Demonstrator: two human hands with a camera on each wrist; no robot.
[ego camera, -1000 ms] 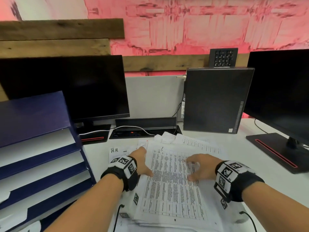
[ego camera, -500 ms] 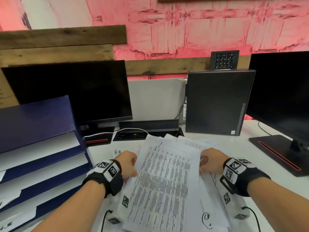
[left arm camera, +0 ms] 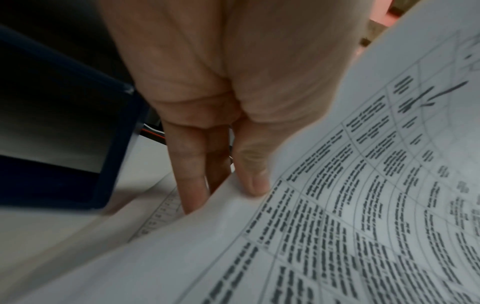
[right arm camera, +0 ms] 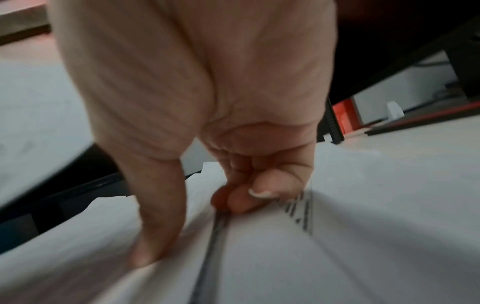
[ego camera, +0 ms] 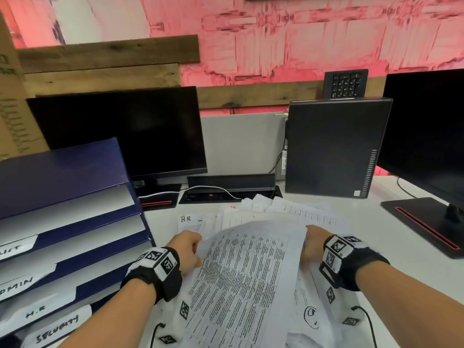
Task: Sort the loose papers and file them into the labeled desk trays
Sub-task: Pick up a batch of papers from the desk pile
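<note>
The printed white table-ruled sheet (ego camera: 241, 280) is lifted off the loose white paper pile (ego camera: 288, 212) on the white worktop (ego camera: 376, 222), bowed upward, its long axis running from six toward twelve o'clock. The left hand (ego camera: 187, 249) pinches its nine o'clock edge, thumb on top and fingers beneath; the right hand (ego camera: 312, 243) pinches the three o'clock edge. The blue stacked desk trays with handwritten labels (ego camera: 75, 237) stand at nine o'clock, just beside the left hand, so filing likely means swinging the sheet leftward.
</note>
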